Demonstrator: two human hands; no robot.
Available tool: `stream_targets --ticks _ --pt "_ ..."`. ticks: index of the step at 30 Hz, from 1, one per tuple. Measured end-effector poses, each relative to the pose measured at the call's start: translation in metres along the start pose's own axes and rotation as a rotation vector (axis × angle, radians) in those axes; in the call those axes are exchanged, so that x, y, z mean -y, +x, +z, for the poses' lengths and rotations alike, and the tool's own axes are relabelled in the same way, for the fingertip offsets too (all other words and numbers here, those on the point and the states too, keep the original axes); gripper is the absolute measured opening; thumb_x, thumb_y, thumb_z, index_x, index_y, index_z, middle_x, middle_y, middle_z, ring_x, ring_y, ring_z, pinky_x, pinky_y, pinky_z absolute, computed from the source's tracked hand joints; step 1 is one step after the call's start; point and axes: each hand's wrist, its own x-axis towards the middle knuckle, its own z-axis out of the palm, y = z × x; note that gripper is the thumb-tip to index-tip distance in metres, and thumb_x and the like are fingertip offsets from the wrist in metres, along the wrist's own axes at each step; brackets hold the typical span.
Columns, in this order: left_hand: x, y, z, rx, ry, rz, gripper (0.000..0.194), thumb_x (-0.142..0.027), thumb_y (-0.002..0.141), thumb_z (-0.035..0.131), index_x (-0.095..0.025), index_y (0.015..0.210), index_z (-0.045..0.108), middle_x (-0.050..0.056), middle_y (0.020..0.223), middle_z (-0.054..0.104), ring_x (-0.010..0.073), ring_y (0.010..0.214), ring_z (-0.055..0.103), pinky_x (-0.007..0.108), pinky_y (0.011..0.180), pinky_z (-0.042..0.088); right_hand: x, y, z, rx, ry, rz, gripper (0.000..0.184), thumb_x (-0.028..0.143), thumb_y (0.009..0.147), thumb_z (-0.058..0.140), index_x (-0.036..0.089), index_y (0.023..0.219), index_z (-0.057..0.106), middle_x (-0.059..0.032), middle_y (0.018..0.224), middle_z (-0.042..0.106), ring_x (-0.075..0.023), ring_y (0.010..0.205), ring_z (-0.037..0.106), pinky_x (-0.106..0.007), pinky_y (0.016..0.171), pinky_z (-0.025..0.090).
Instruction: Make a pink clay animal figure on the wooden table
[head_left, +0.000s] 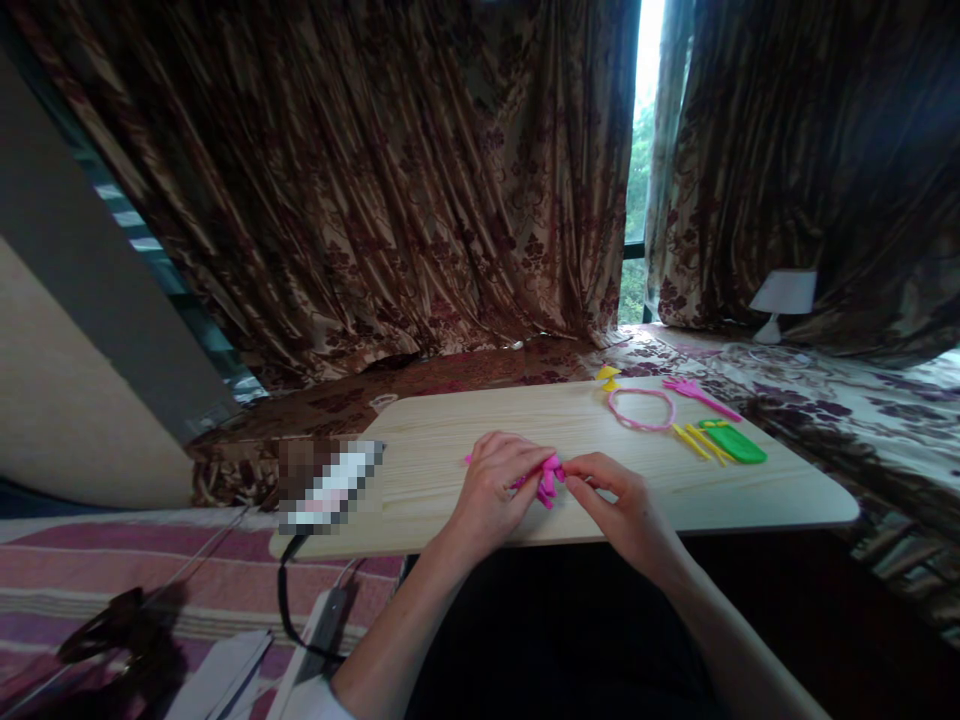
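A bright pink piece that looks like modelling clay (549, 490), with several stubby strands, is between my hands just above the tabletop. My left hand (495, 485) is closed over its left side and covers much of it; a small pink tip pokes out beyond the knuckles. With thumb and forefinger, my right hand (611, 495) pinches at the right edge of the same pink piece. The exact shape of the piece under my fingers is hidden.
On the light wooden table (420, 430), to the right, lie a pale pink ring (610, 402), a pink hand-shaped stick (705, 398), yellow sticks (694, 443) and a green flat piece (739, 445). A yellow piece (609, 376) is at the far edge. A blurred-out object (334, 485) with a black strap is at left.
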Motion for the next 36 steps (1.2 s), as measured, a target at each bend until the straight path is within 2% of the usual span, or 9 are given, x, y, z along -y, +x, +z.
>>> stream_targets --ticks 6,10,16,20,26,31,34,36 --pt "-0.001 0.000 0.001 0.025 0.042 0.031 0.025 -0.020 0.087 0.054 -0.025 0.108 0.064 0.004 0.099 0.070 0.0199 0.096 0.057 0.041 0.092 0.037 0.001 0.000 -0.001 0.013 0.010 -0.014 0.017 0.016 0.084 0.056 0.021 0.094 0.070 -0.0044 0.090 0.066 -0.0173 0.086 0.063 -0.030 0.079 0.050" --pt "0.000 -0.001 0.003 0.060 0.088 0.054 0.027 -0.021 0.086 0.054 -0.023 0.112 0.061 0.005 0.100 0.070 0.0204 0.098 0.055 0.041 0.095 0.035 -0.003 0.001 -0.005 0.017 0.022 0.036 0.015 0.021 0.085 0.056 0.019 0.094 0.067 -0.0053 0.090 0.068 -0.0176 0.085 0.064 -0.030 0.077 0.053" --pt "0.004 0.004 0.012 0.159 0.169 0.096 0.020 -0.017 0.084 0.053 -0.020 0.101 0.064 0.006 0.097 0.068 0.0234 0.104 0.051 0.046 0.100 0.028 -0.029 0.009 0.001 0.046 0.006 0.115 0.014 0.024 0.083 0.057 0.019 0.094 0.064 -0.0049 0.090 0.070 -0.0173 0.081 0.067 -0.030 0.072 0.055" --pt "0.011 0.007 0.019 0.218 0.182 0.119 0.018 -0.016 0.084 0.053 -0.021 0.098 0.064 0.006 0.097 0.068 0.0232 0.106 0.051 0.048 0.103 0.025 -0.048 0.010 0.008 0.067 -0.039 0.134 0.015 0.024 0.079 0.060 0.020 0.093 0.062 -0.0038 0.091 0.068 -0.0190 0.087 0.064 -0.033 0.073 0.053" --pt "0.015 0.007 0.027 0.266 0.112 0.104 0.017 -0.017 0.085 0.052 -0.021 0.095 0.065 0.006 0.094 0.070 0.0240 0.110 0.051 0.049 0.105 0.022 -0.053 0.003 0.011 0.126 -0.069 0.130 0.026 0.020 0.077 0.060 0.025 0.102 0.057 -0.0009 0.101 0.067 -0.0172 0.094 0.063 -0.032 0.078 0.049" --pt "0.011 0.004 0.026 0.218 -0.026 0.003 0.021 -0.015 0.080 0.056 -0.024 0.096 0.067 0.004 0.099 0.070 0.0233 0.110 0.052 0.046 0.105 0.024 -0.055 -0.001 0.013 0.096 -0.104 0.146 0.026 0.022 0.077 0.061 0.023 0.102 0.055 -0.0012 0.094 0.068 -0.0168 0.087 0.065 -0.034 0.080 0.047" --pt "0.010 -0.008 0.017 0.094 -0.123 -0.169 0.032 -0.015 0.078 0.059 -0.024 0.109 0.063 0.007 0.115 0.065 0.0250 0.114 0.049 0.046 0.104 0.026 -0.057 -0.002 0.014 0.062 -0.123 0.156 0.028 0.024 0.076 0.063 0.023 0.103 0.054 -0.0029 0.095 0.068 -0.0180 0.088 0.065 -0.035 0.079 0.048" --pt "0.006 -0.020 0.011 -0.024 -0.195 -0.333 0.030 -0.019 0.080 0.056 -0.021 0.110 0.063 0.009 0.117 0.063 0.0257 0.113 0.049 0.046 0.101 0.030 -0.055 -0.003 0.014 0.058 -0.131 0.152 0.026 0.025 0.076 0.062 0.023 0.101 0.056 -0.0033 0.096 0.068 -0.0185 0.089 0.065 -0.035 0.079 0.049"
